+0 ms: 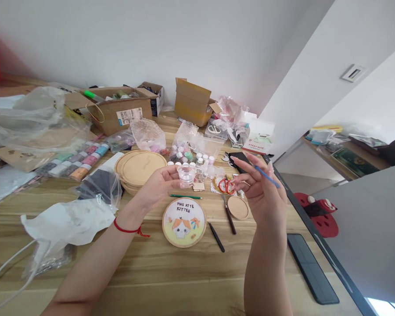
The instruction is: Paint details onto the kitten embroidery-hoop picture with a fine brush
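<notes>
My left hand (163, 186) is closed around a small clear plastic cup (186, 174), with what looks like clear liquid in it. To the right, my raised right hand (263, 186) grips a thin blue stick (266, 175) between thumb and fingers; the other fingers are spread. Below and between both hands lies a round wooden disc (184, 222) with a painted kitten and the lettering "THE KITE KITTEN". A green pencil (186, 196) rests just above it. Black tweezers (216, 237) and a dark-handled palette knife (229, 217) lie at its right.
Stacked wooden discs (141, 166), a small round disc (238, 207), red-handled scissors (226, 185) and several white-capped jars (186, 156) surround the hands. Cardboard boxes (118, 109) stand by the wall. A phone (312, 267) lies near the right edge; a white cloth (69, 221) is at left.
</notes>
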Demonstrator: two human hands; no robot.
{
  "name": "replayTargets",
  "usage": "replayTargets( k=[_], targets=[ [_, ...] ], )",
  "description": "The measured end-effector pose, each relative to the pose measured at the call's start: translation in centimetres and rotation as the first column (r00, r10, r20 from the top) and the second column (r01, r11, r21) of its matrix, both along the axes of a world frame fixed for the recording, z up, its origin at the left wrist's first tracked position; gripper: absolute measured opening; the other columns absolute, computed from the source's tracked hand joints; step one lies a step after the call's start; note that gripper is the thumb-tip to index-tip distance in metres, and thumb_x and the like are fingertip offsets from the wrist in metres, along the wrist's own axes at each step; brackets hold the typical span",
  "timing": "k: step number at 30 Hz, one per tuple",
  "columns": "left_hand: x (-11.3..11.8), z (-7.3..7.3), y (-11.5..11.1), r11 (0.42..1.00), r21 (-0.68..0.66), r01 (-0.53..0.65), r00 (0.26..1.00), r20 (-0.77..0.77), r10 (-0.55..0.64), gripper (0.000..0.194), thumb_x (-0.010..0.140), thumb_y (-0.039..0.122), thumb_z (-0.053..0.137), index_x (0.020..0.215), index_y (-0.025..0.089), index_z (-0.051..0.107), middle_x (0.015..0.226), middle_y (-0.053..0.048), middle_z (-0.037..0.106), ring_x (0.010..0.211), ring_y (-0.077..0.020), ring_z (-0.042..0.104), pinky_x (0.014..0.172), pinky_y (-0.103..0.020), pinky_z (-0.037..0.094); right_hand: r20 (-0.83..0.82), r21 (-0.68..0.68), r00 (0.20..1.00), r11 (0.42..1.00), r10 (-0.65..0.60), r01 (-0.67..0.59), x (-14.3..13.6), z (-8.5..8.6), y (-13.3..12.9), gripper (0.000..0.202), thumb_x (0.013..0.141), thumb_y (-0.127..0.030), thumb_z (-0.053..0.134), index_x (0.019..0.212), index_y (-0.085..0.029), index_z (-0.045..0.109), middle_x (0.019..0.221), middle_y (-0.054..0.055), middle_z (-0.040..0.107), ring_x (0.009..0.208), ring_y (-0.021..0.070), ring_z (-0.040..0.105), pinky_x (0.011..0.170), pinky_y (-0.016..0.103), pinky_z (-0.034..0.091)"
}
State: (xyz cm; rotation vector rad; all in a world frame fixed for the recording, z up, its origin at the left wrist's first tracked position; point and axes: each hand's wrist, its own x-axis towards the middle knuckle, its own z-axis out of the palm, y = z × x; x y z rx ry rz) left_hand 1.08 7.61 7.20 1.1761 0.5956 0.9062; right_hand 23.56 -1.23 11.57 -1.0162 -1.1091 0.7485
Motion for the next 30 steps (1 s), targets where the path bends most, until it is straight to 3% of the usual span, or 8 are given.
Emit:
replayTargets(
  k=[7, 11, 14, 19, 25, 30],
  targets=[
    [-0.1, 0.1, -0.1, 1.000, 0.025, -0.010, 1.000, 0.011, 0.010, 0.040, 0.057, 0.028, 0.088, 0.089, 0.017, 0.065, 0.085, -0.003, 0.070, 0.076, -0.0176, 0.065, 0.072, -0.031, 0.053, -0.049, 0.040, 0.999, 0.999, 0.005, -0.003, 0.0, -1.2, 0.0, 0.027, 0.086, -0.040, 0.065, 0.106, -0.022, 0.061, 0.119, 0.013, 0.071, 0.074, 0.0173, 0.072, 0.061, 0.030, 0.058],
    [0.2, 0.2, -0.6, 0.998, 0.039, -0.039, 0.998, -0.037, 0.041, 0.043, 0.056, 0.028, 0.088, 0.089, 0.017, 0.063, 0.086, -0.003, 0.069, 0.077, -0.0180, 0.065, 0.071, -0.031, 0.055, -0.045, 0.031, 0.999, 0.999, -0.007, 0.008, -0.2, -1.2, 0.1, 0.041, 0.093, -0.058, 0.044, 0.098, -0.021, 0.061, 0.102, 0.014, 0.076, 0.069, 0.0209, 0.070, 0.053, 0.033, 0.054],
    [0.5, 0.3, -1.2, 0.991, 0.105, -0.084, 0.990, -0.104, 0.095, 0.043, 0.058, 0.029, 0.088, 0.091, 0.017, 0.061, 0.090, -0.003, 0.069, 0.082, -0.0183, 0.065, 0.073, -0.030, 0.055, -0.068, 0.037, 0.997, 0.999, -0.019, 0.022, -0.3, -1.1, -0.2, 0.051, 0.096, -0.059, 0.032, 0.095, -0.019, 0.065, 0.085, 0.012, 0.076, 0.064, 0.0216, 0.069, 0.052, 0.035, 0.053],
    [0.9, -0.6, -2.3, 0.956, 0.280, -0.092, 0.958, -0.236, 0.161, 0.044, 0.066, 0.035, 0.084, 0.099, 0.017, 0.062, 0.101, -0.008, 0.069, 0.091, -0.0215, 0.066, 0.081, -0.035, 0.054, 0.021, 0.061, 0.991, 0.990, -0.131, 0.129, -0.9, -1.3, -0.7, 0.053, 0.096, -0.058, 0.036, 0.094, -0.018, 0.072, 0.050, 0.000, 0.051, 0.042, 0.0135, 0.048, 0.040, 0.028, 0.038],
    [1.3, -2.2, -3.3, 0.923, 0.379, -0.066, 0.909, -0.359, 0.212, 0.041, 0.072, 0.040, 0.079, 0.103, 0.019, 0.061, 0.105, -0.007, 0.069, 0.101, -0.0230, 0.066, 0.091, -0.037, 0.052, 0.048, 0.081, 0.989, 0.988, -0.137, 0.133, -1.7, -1.7, -1.4, 0.016, 0.092, -0.037, 0.061, 0.086, -0.023, 0.060, 0.062, -0.003, 0.057, 0.046, 0.0098, 0.050, 0.041, 0.023, 0.040],
    [1.3, -3.0, -4.2, 0.884, 0.467, -0.025, 0.839, -0.471, 0.273, 0.039, 0.075, 0.040, 0.074, 0.106, 0.021, 0.060, 0.103, -0.006, 0.070, 0.096, -0.0226, 0.067, 0.085, -0.036, 0.053, 0.274, 0.021, 0.960, 0.999, -0.054, 0.050, -1.5, -2.4, -1.5, 0.010, 0.091, -0.031, 0.063, 0.088, -0.022, 0.061, 0.065, -0.003, 0.059, 0.053, 0.0115, 0.055, 0.049, 0.025, 0.046]
  ],
)
